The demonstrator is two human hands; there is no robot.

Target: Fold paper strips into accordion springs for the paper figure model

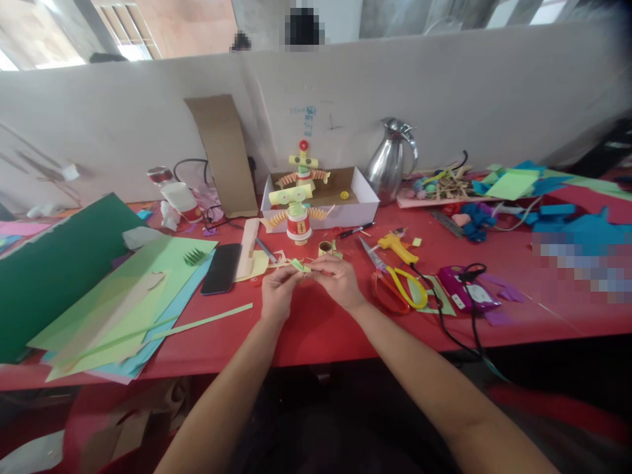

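Note:
Between my two hands, over the front middle of the red table, is a small light-green paper piece (299,265). My left hand (278,289) pinches its left side, and my right hand (340,280) pinches its right side with the fingertips almost meeting. Just behind the hands stands a paper figure (299,220) with a red cup-like body, pleated arms and a yellow rolled head. A short cardboard tube (325,248) sits close behind my right hand. The exact shape of the held paper is partly hidden by fingers.
Right of my hands lie scissors (395,280), a yellow glue gun (396,247) and a purple box with a cord (469,289). Green paper sheets (168,263) and a phone (221,268) lie left. Behind stand a white box (363,197) and a steel jug (390,161).

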